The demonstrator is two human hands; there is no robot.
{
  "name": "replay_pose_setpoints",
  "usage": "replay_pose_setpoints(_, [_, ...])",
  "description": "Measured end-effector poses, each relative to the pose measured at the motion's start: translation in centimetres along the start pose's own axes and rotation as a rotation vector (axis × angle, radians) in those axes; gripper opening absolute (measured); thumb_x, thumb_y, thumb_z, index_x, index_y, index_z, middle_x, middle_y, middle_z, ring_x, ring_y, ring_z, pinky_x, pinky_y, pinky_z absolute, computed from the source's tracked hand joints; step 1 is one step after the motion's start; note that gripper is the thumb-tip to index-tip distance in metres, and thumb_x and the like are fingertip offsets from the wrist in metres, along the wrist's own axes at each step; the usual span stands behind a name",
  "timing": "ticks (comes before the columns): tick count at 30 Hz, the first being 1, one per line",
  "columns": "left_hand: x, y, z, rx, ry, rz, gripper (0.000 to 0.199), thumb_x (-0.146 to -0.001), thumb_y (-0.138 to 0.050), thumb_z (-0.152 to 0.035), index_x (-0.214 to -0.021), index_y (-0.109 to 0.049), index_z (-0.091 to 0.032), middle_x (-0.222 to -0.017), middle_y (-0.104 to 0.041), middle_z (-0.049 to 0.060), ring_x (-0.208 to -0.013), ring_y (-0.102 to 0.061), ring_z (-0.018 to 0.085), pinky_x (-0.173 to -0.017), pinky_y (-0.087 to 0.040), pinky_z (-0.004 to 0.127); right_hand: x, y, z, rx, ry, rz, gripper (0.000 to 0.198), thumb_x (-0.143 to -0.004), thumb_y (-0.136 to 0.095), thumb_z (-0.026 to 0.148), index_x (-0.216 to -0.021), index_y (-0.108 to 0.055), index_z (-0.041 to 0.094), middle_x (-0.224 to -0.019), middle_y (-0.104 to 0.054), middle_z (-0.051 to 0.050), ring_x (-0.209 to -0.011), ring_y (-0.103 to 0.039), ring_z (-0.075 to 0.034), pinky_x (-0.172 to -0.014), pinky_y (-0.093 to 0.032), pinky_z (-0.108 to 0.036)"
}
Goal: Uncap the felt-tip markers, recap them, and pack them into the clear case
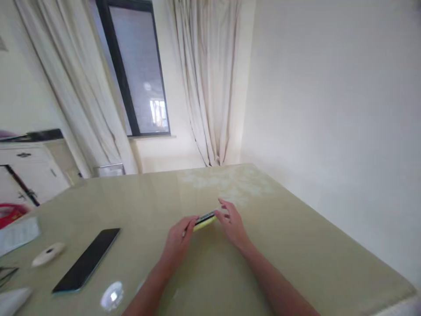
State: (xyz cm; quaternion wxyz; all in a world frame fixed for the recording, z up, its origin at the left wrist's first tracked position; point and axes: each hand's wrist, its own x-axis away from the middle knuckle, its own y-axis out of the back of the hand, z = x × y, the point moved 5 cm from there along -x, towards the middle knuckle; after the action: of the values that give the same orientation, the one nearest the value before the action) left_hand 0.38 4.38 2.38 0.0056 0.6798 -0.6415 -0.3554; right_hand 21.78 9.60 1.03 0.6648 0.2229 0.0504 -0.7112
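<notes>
A slim, flat object (pixel 205 218), dark on top with a yellow-green lower edge, is held just above the table, tilted up to the right. Its exact kind is too small and blurred to make out. My left hand (pixel 179 239) grips its left end, thumb and fingers closed around it. At the other end is my right hand (pixel 232 224), its fingers apart, with one fingertip at the object's edge; whether it bears any weight I cannot tell.
On the table (pixel 296 245) lie a black-screened phone or tablet (pixel 87 261), a white mouse-like object (pixel 49 253), a shiny round clear object (pixel 112 296) and papers (pixel 19 235). A red item (pixel 13 213) sits at the left edge. Wall and curtains (pixel 210 79) stand behind.
</notes>
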Motion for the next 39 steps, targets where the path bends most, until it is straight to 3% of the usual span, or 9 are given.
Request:
replay_pose_setpoints(6, [-0.5, 1.2, 0.3, 0.061, 0.17, -0.123, 0.045, -0.097, -0.048, -0.056, -0.108, -0.075, -0.021, -0.108, -0.078, 0.006, -0.099, -0.072, 0.024, -0.089, -0.055, 0.034, -0.3, -0.6, -2.0, -0.16, -0.156, 0.118, 0.059, -0.085, -0.065, 0.054, -0.135, -0.057, 0.024, -0.135, -0.061, -0.015, -0.115, -0.064, -0.029, -0.08, -0.06, -0.041])
replay_pose_setpoints(10, [-0.7, 2.6, 1.7, 0.011, 0.266, -0.258, 0.052, -0.097, -0.044, -0.059, -0.118, -0.069, -0.019, -0.112, -0.076, 0.009, -0.1, -0.071, 0.027, -0.09, -0.054, 0.039, -0.6, -0.2, -2.9, -0.122, -0.187, 0.081, 0.052, -0.083, -0.064, 0.042, -0.132, -0.059, 0.024, -0.129, -0.065, -0.013, -0.113, -0.066, -0.027, -0.091, -0.056, -0.043])
replay_pose_setpoints(12, [-0.7, 2.7, 2.6, 0.009, 0.313, -0.26, 0.056, -0.096, -0.044, -0.06, -0.127, -0.063, -0.018, -0.109, -0.075, 0.01, -0.097, -0.071, 0.027, -0.088, -0.055, 0.04, -0.7, 0.3, -3.1, -0.055, -0.196, 0.059, 0.047, -0.086, -0.06, 0.04, -0.13, -0.06, 0.022, -0.127, -0.066, -0.013, -0.112, -0.067, -0.026, -0.096, -0.054, -0.043])
replay_pose_setpoints(19, [-0.1, -0.8, 3.3, 0.212, 0.344, 0.072, 0.067, -0.093, -0.053, -0.056, -0.143, -0.043, -0.013, -0.105, -0.074, 0.011, -0.084, -0.07, 0.023, -0.077, -0.056, 0.037, -0.5, 1.8, -0.1, 0.299, 0.055, 0.019, 0.033, -0.092, -0.049, 0.026, -0.12, -0.066, 0.019, -0.122, -0.069, -0.012, -0.114, -0.063, -0.025, -0.106, -0.046, -0.043])
replay_pose_setpoints(22, [0.5, -2.0, 1.4, -0.009, 0.218, 0.208, 0.055, -0.093, -0.056, -0.057, -0.131, -0.057, -0.017, -0.109, -0.072, 0.011, -0.095, -0.068, 0.026, -0.086, -0.053, 0.041, -0.1, 1.4, 1.0, 0.34, 0.117, 0.095, 0.032, -0.095, -0.043, 0.021, -0.112, -0.07, 0.02, -0.114, -0.07, -0.01, -0.11, -0.064, -0.022, -0.102, -0.047, -0.038])
replay_pose_setpoints(25, [1.0, -2.5, -0.6, -0.319, 0.074, 0.236, 0.041, -0.092, -0.058, -0.057, -0.107, -0.07, -0.021, -0.106, -0.07, 0.01, -0.102, -0.063, 0.029, -0.095, -0.046, 0.045, 0.4, 0.5, 1.3, 0.424, 0.134, 0.183, 0.034, -0.094, -0.041, 0.015, -0.111, -0.07, 0.02, -0.114, -0.069, -0.009, -0.112, -0.061, -0.021, -0.103, -0.045, -0.034])
replay_pose_setpoints(27, [1.2, -2.7, -1.4, -0.39, 0.026, 0.255, 0.038, -0.092, -0.059, -0.056, -0.103, -0.07, -0.022, -0.106, -0.067, 0.009, -0.103, -0.062, 0.029, -0.095, -0.045, 0.044, 0.8, -0.1, 1.2, 0.504, 0.128, 0.253, 0.037, -0.093, -0.041, 0.011, -0.115, -0.07, 0.019, -0.115, -0.069, -0.009, -0.113, -0.06, -0.021, -0.104, -0.043, -0.033])
replay_pose_setpoints(33, [1.9, -3.5, -2.4, -0.214, -0.041, 0.409, 0.047, -0.083, -0.074, -0.053, -0.118, -0.064, -0.024, -0.117, -0.058, 0.007, -0.109, -0.058, 0.024, -0.1, -0.048, 0.037, 1.6, -1.4, 1.6, 0.766, 0.235, 0.41, 0.036, -0.096, -0.042, 0.011, -0.12, -0.067, 0.022, -0.118, -0.068, -0.007, -0.113, -0.054, -0.023, -0.102, -0.038, -0.034])
replay_pose_setpoints(39, [2.4, -4.6, -3.2, -0.179, -0.112, 0.522, 0.061, -0.077, -0.081, -0.052, -0.128, -0.063, -0.025, -0.126, -0.057, 0.008, -0.116, -0.057, 0.027, -0.106, -0.046, 0.039, 1.4, -2.1, 1.7, 0.907, 0.24, 0.412, 0.023, -0.099, -0.046, 0.017, -0.103, -0.068, 0.02, -0.109, -0.066, -0.007, -0.105, -0.053, -0.023, -0.093, -0.038, -0.033])
